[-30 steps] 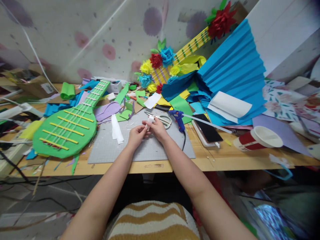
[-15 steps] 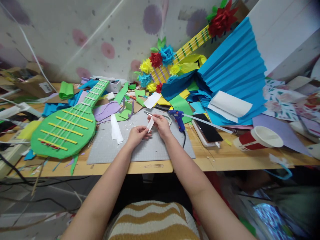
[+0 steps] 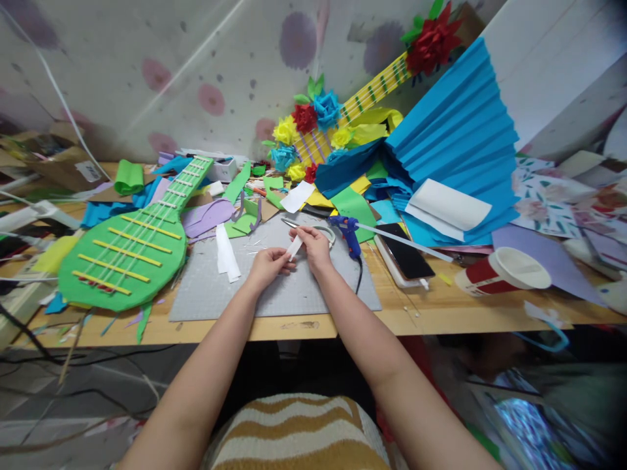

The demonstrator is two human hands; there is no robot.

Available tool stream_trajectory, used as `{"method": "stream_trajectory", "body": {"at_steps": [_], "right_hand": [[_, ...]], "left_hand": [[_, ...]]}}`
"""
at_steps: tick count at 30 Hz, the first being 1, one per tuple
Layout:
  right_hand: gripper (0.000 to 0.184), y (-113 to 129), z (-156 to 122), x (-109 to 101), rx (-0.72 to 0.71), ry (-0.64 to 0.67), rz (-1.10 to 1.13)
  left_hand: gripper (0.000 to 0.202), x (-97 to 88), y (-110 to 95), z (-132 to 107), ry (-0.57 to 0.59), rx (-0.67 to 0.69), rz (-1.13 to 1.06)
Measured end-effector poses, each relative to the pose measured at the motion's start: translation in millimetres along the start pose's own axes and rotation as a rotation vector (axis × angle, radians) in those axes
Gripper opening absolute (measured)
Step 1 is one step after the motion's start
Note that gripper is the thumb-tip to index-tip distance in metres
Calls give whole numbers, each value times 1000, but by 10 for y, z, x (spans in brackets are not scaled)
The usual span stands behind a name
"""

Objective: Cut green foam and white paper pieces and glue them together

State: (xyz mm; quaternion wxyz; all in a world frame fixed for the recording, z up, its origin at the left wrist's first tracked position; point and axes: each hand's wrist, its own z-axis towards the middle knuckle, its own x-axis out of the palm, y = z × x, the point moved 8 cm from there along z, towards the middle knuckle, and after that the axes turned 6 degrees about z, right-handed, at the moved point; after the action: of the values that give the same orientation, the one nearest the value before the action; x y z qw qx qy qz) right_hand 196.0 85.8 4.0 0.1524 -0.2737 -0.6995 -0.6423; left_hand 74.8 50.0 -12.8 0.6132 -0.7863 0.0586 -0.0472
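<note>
Between my two hands is a small strip of white paper [image 3: 294, 247], held above the grey cutting mat [image 3: 206, 303]. My left hand [image 3: 270, 266] pinches its lower end, and my right hand [image 3: 314, 248] grips the upper end. Just behind my right hand lie scissors [image 3: 331, 236], partly hidden by the fingers. A blue glue gun [image 3: 350, 236] with a long glue stick in it rests to the right. Left of my hands, white paper strips [image 3: 226, 254] lie on the mat.
A green paper lute [image 3: 125, 254] lies at the left. Coloured paper scraps, a yellow paper guitar [image 3: 377, 88] with flowers and a pleated blue paper sheet [image 3: 455, 137] fill the back. A phone [image 3: 409, 251] and a paper cup [image 3: 504, 271] are at the right.
Both hands stay nearly in place with the white strip between them. The whole view has shifted very slightly; nothing on the table has visibly moved.
</note>
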Motion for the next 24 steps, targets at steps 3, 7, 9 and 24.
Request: {"method": "stream_trajectory", "body": {"at_steps": [3, 7, 9, 24], "right_hand": [[16, -2, 6, -37, -35, -52, 44], [14, -20, 10, -20, -19, -47, 70], [15, -10, 9, -12, -17, -43, 61], [22, 47, 6, 64, -85, 46, -86]], "left_hand": [[38, 10, -23, -11, 3, 5, 7], [36, 12, -29, -3, 1, -6, -2], [36, 14, -28, 0, -2, -8, -12], [27, -7, -527, 61, -234, 304, 450]]}}
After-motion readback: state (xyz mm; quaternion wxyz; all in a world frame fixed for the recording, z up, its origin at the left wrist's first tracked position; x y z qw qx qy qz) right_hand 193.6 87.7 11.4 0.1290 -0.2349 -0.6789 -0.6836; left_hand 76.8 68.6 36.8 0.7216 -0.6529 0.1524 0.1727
